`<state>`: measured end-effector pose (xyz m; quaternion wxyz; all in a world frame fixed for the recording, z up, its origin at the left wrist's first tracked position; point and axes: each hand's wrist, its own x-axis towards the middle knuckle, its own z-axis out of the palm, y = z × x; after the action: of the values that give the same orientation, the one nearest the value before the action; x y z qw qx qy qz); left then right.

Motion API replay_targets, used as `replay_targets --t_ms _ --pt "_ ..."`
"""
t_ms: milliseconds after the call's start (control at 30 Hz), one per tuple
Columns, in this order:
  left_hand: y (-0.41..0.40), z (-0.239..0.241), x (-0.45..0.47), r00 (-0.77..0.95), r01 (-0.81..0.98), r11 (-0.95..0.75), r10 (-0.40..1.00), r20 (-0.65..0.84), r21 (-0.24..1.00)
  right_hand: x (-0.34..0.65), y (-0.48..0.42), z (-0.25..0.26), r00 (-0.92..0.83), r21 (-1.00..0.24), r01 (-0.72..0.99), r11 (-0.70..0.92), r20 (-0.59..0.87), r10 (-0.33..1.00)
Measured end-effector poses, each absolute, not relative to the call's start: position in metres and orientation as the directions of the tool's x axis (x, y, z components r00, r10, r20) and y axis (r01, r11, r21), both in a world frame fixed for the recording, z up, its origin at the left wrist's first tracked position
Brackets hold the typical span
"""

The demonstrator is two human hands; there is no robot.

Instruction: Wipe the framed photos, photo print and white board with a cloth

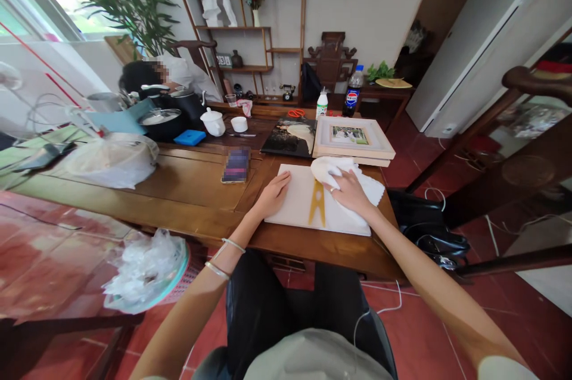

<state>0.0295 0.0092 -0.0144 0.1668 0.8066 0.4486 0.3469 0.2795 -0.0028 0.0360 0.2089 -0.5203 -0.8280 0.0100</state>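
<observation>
A white board (298, 203) lies flat near the front edge of the wooden table (187, 189), with a yellowish forked strip (317, 203) on it. My left hand (272, 194) rests on the board's left edge, fingers stretched and flat. My right hand (351, 192) presses down on a white cloth (333, 170) at the board's upper right; its fingers are curled onto the cloth. Just behind the cloth lies a white picture frame (353, 137) holding a photo.
A dark photo print (290, 137), a phone (236, 165), white teapot (213, 122), cup (239, 124), glue bottle (322, 103), cola bottle (353, 93), orange scissors (295, 112) and plastic bag (111, 159) lie on the table. A person (147, 76) sits far left. A bin (147, 273) stands left, a black bag (429, 231) right.
</observation>
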Motion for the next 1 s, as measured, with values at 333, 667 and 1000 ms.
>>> replay_targets --t_ms 333,667,1000 --pt "0.010 -0.014 0.030 0.364 0.612 -0.544 0.838 0.407 0.574 0.278 -0.109 0.052 -0.741 -0.206 0.623 0.755 0.153 0.654" --pt "0.009 -0.012 0.029 0.368 0.607 -0.548 0.836 0.407 0.576 0.270 -0.033 0.050 -0.607 -0.233 0.730 0.643 0.211 0.766" --pt "0.012 -0.011 0.028 0.387 0.516 -0.572 0.820 0.423 0.637 0.213 -0.083 0.057 -0.657 -0.006 0.753 0.659 0.061 0.751"
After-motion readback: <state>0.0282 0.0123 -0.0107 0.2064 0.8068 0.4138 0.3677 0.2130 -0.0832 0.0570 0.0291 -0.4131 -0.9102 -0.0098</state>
